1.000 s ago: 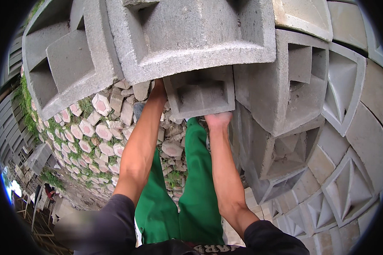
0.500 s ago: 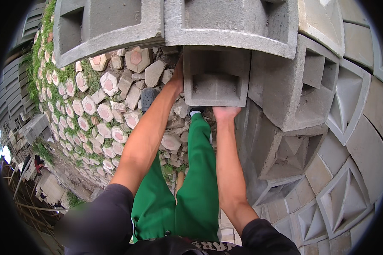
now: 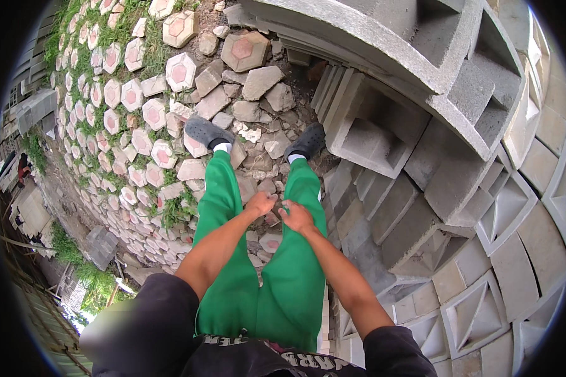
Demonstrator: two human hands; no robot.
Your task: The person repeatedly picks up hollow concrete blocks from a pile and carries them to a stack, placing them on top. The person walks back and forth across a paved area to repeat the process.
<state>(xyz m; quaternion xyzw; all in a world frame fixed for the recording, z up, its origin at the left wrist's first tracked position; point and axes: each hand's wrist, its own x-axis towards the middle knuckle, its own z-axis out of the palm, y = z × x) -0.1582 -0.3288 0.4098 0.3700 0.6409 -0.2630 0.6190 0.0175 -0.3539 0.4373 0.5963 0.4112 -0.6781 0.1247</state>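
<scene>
My left hand (image 3: 260, 204) hangs in front of my left knee, its fingers loosely bent and nothing visible in them. Close beside it, in front of my right knee, my right hand (image 3: 297, 217) has its thumb and fingers a little apart and holds nothing. A small gap separates the two hands. Ahead and to the right, a hollow grey concrete block (image 3: 401, 164) sits at the front of a stack, apart from both hands. Larger hollow concrete blocks (image 3: 449, 88) overhang it. The far underside of the stack lies in shadow.
Hexagonal pavers (image 3: 181, 71) with pinkish centres cover the ground at left, with grass between them. Loose rubble (image 3: 262, 83) lies around my feet in grey clogs (image 3: 207, 132). Patterned concrete blocks (image 3: 475, 309) rise along the right side.
Both hands have let go of the hollow concrete block and drawn back toward my knees. My view has shifted, so the stack now appears farther right and both clogs show.
</scene>
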